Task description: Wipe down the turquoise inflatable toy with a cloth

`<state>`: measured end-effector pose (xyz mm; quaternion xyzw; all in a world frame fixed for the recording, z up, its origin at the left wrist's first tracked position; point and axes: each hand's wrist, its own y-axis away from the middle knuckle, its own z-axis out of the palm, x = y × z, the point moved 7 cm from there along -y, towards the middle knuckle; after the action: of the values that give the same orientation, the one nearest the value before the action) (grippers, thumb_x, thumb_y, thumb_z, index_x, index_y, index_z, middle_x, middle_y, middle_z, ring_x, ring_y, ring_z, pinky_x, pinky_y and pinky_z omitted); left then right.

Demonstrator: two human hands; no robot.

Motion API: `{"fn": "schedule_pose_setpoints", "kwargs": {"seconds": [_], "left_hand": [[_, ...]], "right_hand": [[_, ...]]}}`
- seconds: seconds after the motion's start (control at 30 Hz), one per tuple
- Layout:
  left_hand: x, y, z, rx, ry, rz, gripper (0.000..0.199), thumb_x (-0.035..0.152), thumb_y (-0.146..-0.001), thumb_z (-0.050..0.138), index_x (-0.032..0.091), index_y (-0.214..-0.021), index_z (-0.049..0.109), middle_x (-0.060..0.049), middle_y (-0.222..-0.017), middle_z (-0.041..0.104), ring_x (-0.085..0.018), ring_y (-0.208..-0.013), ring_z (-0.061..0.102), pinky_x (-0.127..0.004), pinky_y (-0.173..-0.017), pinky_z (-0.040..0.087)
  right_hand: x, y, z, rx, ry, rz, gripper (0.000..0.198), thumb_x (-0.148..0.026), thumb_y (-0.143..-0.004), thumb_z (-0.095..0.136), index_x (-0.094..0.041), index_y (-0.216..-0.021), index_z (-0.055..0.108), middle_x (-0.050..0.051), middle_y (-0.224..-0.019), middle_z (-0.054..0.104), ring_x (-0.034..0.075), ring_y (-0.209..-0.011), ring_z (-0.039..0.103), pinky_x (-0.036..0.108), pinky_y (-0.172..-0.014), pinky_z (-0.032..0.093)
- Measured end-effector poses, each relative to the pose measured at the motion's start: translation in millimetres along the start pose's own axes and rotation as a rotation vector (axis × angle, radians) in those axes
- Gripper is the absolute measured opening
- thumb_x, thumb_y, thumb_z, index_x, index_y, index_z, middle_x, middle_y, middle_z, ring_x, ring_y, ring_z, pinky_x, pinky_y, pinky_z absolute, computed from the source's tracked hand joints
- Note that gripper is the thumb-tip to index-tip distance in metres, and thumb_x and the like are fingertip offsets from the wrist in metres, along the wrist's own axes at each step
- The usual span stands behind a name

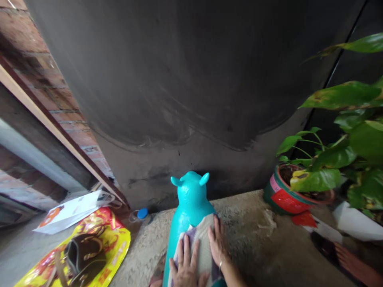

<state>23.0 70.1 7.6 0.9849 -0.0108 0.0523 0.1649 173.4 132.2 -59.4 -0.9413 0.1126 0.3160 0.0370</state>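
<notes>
A turquoise animal-shaped toy with two ears stands in front of me, its head pointing away toward the dark wall. A light grey and purple cloth lies over its back. My left hand rests flat on the cloth with the fingers spread. Along the cloth's right edge, my right hand lies with its fingers stretched out, pressed against the cloth and the toy's side. The lower part of the toy is cut off by the frame.
At right stands a potted plant with broad leaves; a person's foot in a dark sandal is below it. On the left lie a yellow and red bag, a brown handbag and a white paper bag. A blue-capped container sits by the wall.
</notes>
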Motion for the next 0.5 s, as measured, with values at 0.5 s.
{"fn": "schedule_pose_setpoints", "kwargs": {"seconds": [0.5], "left_hand": [[-10.2, -13.0, -8.2, -0.133, 0.152, 0.044, 0.084, 0.05, -0.075, 0.053, 0.033, -0.146, 0.01, -0.007, -0.158, -0.008, -0.029, -0.146, -0.009, -0.06, -0.113, 0.018]], "right_hand": [[-13.7, 32.4, 4.0, 0.091, 0.218, -0.194, 0.051, -0.044, -0.096, 0.028, -0.026, -0.141, 0.043, 0.013, -0.141, 0.048, 0.035, -0.129, 0.046, 0.057, -0.093, 0.046]]}}
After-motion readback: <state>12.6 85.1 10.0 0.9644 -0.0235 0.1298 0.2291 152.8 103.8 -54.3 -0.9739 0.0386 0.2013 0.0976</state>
